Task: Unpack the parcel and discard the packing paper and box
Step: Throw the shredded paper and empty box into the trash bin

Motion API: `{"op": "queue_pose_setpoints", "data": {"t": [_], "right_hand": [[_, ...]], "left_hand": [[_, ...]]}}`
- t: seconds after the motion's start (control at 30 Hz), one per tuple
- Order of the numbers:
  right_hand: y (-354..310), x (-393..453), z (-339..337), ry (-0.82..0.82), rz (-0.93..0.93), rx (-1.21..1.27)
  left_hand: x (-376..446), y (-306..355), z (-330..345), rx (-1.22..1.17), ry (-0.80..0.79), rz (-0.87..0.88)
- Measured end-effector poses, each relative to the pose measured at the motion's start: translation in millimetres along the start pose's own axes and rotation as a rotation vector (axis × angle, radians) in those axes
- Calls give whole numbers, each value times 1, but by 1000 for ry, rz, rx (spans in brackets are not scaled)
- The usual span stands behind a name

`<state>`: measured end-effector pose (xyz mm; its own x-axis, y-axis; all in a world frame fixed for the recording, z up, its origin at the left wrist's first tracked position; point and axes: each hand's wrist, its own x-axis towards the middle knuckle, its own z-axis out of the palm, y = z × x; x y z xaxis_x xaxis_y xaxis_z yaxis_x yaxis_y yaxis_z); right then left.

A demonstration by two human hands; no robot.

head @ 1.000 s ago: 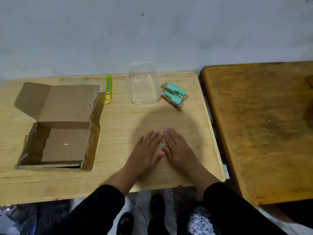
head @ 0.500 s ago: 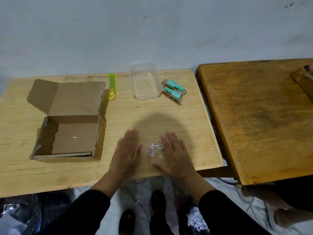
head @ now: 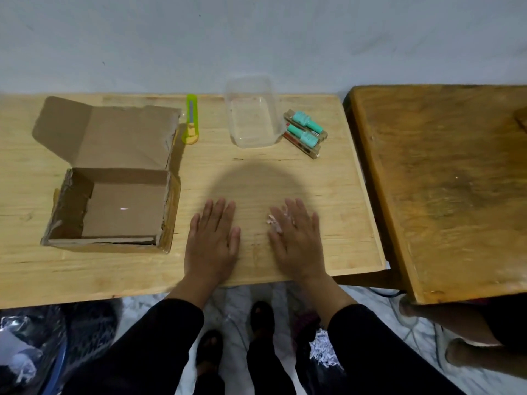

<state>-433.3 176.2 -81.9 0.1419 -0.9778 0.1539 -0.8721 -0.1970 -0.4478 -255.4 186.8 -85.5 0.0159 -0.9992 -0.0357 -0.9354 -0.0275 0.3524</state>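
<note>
Hands moved apart, both flat and holding nothing: right hand [head: 295, 238] covers the shreds [head: 273, 222], left hand [head: 212, 240] beside; sweep shreds together, then pinch up.

On the tabletop [head: 119, 269], the open box [head: 114, 201] sits at frame left. A cutter [head: 191, 122] lies at its upper right, then a container [head: 252, 112] and packets [head: 305, 132] further right. Both hands lie flat at lower centre; paper scraps [head: 273, 222] lie under the right hand [head: 296, 238].
</note>
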Motion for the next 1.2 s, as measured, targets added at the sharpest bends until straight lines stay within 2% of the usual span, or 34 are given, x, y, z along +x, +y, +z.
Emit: {"op": "queue_pose_setpoints", "data": {"t": [0.17,0.3,0.47,0.7,0.9,1.2], "right_hand": [[17,-13,-17,-115,136,25],[16,-3,-21,-119,106,-209],[6,19,-5,-42,39,-284],[10,22,10,138,-243,-197],[12,20,9,174,-211,-135],[9,19,7,118,-155,-57]], "left_hand": [[0,0,1,-2,19,-15],[0,0,0,12,25,-18],[-1,-1,-2,8,28,-18],[-1,1,-1,11,24,-17],[-1,1,-3,15,19,-16],[-2,1,-3,28,-2,-17]]}}
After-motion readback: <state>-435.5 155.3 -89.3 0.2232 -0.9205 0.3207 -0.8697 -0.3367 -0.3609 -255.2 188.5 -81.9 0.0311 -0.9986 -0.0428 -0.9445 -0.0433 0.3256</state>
